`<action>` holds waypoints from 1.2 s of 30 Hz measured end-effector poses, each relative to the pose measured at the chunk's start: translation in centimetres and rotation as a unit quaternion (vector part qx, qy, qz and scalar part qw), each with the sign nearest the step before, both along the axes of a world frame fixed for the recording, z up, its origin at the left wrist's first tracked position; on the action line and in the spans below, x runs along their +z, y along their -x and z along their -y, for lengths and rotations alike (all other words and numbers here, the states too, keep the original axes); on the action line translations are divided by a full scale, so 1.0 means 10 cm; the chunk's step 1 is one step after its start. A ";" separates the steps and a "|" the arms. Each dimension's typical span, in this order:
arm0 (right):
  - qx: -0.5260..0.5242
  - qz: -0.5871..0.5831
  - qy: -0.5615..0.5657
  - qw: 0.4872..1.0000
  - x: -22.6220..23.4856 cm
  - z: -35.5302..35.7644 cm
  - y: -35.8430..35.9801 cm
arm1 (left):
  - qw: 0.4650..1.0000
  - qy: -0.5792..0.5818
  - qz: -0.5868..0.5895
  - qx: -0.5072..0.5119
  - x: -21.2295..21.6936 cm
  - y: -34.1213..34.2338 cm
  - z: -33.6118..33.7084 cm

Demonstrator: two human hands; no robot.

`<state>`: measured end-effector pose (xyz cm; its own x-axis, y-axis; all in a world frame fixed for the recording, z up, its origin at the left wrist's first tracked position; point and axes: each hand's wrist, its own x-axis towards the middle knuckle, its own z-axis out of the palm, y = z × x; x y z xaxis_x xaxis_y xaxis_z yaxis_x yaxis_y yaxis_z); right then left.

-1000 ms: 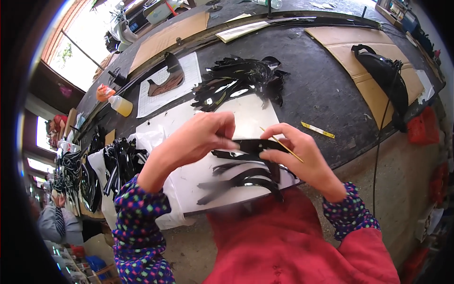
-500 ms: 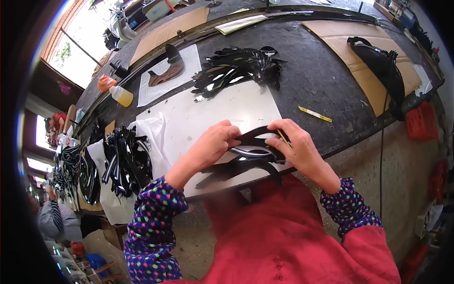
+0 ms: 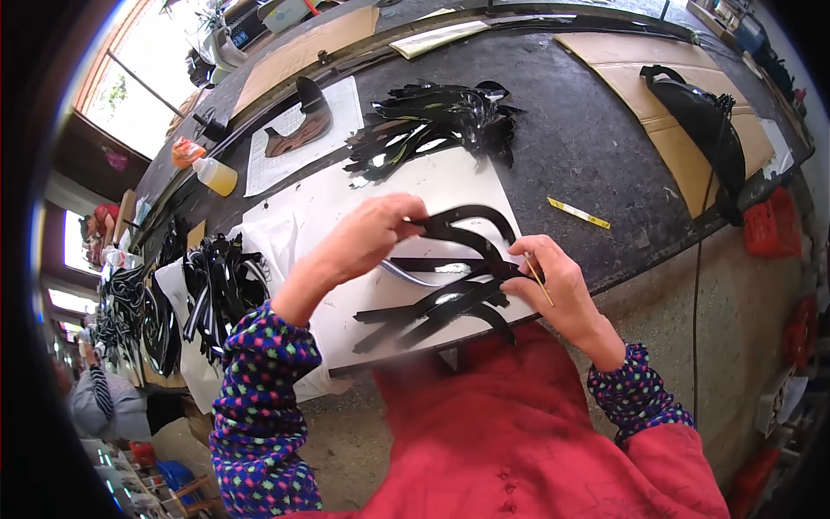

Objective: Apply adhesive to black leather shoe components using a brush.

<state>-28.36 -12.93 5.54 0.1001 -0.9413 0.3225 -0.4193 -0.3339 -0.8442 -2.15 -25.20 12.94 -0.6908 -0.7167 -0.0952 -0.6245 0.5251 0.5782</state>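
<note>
Black glossy curved strips lie fanned on the white sheet. The left hand pinches the top strip's end; the right hand pins the other ends, gripping a thin stick. Aligning seems underway; pressing flat looks next.

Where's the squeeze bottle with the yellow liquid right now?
In the head view, the squeeze bottle lies at the far left of the dark workbench, just left of the white sheet holding a brown cut piece.
</note>
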 end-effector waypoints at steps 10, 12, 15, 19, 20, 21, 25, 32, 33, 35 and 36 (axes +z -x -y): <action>-0.004 0.088 -0.084 0.993 0.08 0.08 -0.01 | 0.938 -0.306 -0.160 0.002 0.59 -0.12 -0.42; -0.017 -0.035 -0.055 0.998 0.11 0.05 -0.10 | 0.943 -0.295 -0.136 -0.068 0.18 -0.01 -0.66; -0.005 -0.120 -0.002 0.993 0.02 0.04 -0.14 | 0.989 -0.105 -0.096 -0.050 -0.39 0.07 -0.89; 0.004 -0.148 0.003 0.989 0.06 0.02 -0.14 | 0.997 0.039 -0.063 0.016 -0.44 0.27 -1.08; 0.011 -0.138 -0.009 0.990 0.07 0.02 -0.14 | 0.989 0.141 -0.031 0.012 -0.44 0.29 -1.06; 0.011 -0.139 -0.008 0.990 0.10 0.01 -0.14 | 0.970 0.242 0.003 0.010 -0.43 0.30 -1.05; 0.027 -0.067 -0.078 0.994 0.19 -0.06 -0.11 | 0.995 0.095 0.010 0.030 -0.43 0.24 -0.74; 0.025 -0.081 -0.010 0.996 0.21 -0.25 -0.17 | 0.991 0.022 0.128 -0.026 -0.30 0.27 -0.59; 0.034 -0.088 -0.006 0.995 0.22 -0.28 -0.18 | 0.992 0.055 0.107 -0.038 -0.33 0.25 -0.60; 0.049 -0.065 -0.009 0.997 0.19 -0.34 -0.20 | 0.996 0.005 0.065 -0.055 -0.38 0.19 -0.65; 0.059 -0.049 -0.011 0.997 0.19 -0.34 -0.21 | 0.997 -0.015 0.053 -0.053 -0.37 0.19 -0.68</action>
